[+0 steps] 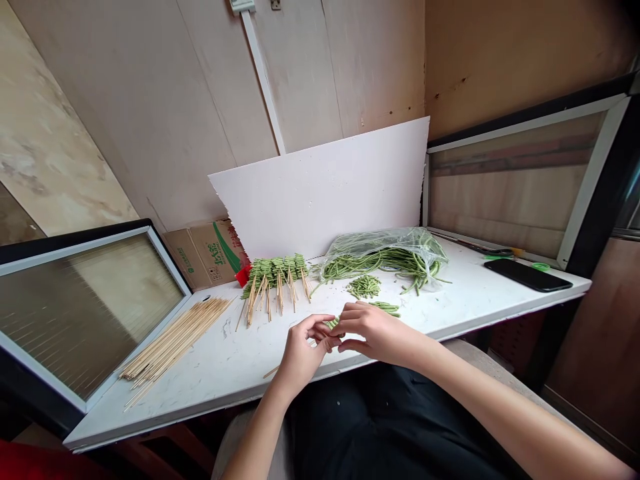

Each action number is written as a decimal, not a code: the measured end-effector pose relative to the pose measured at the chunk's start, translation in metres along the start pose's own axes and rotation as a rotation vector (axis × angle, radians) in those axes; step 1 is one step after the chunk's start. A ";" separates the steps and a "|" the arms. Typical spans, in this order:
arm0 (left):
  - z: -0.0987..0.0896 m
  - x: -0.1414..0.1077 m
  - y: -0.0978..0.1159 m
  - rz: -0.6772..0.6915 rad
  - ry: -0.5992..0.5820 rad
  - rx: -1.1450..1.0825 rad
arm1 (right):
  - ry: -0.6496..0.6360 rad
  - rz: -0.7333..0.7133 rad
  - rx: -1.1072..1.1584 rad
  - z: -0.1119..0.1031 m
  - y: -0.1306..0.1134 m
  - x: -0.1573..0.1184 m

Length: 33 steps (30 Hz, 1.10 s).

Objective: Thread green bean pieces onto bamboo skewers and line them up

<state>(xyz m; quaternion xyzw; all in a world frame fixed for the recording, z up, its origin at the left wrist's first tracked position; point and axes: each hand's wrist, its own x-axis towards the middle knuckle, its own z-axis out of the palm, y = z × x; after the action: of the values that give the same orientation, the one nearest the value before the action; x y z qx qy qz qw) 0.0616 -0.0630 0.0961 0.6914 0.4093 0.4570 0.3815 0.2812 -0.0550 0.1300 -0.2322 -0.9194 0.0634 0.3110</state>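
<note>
My left hand is closed on a thin bamboo skewer, whose end shows to the left of the wrist. Green bean pieces peek out between my two hands, partly covered by fingers. My right hand meets the left one at the fingertips, closed on what looks like a bean piece; its fingers hide most of it. Just beyond the right hand lie a few cut bean lengths and a small heap of cut beans.
Loose skewers lie at the table's left. Skewered beans are stacked at the back, beside a plastic bag of long beans. A black phone rests at right. A white board and cardboard box stand behind.
</note>
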 end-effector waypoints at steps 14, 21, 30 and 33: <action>-0.010 0.005 -0.002 0.007 0.008 0.046 | 0.205 -0.030 -0.168 -0.027 0.007 -0.003; -0.007 0.000 0.007 0.105 0.037 0.127 | 0.140 -0.035 -0.151 -0.018 0.002 -0.003; -0.002 -0.001 0.005 0.164 0.021 0.164 | 0.135 -0.034 -0.097 -0.009 0.002 0.000; 0.000 -0.002 0.006 0.178 0.005 0.168 | 0.133 -0.034 -0.026 0.002 0.004 0.002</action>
<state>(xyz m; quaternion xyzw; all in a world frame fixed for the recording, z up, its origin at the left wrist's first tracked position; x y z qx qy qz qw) 0.0627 -0.0665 0.1005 0.7537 0.3839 0.4548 0.2789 0.2805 -0.0507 0.1288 -0.2243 -0.9013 0.0307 0.3694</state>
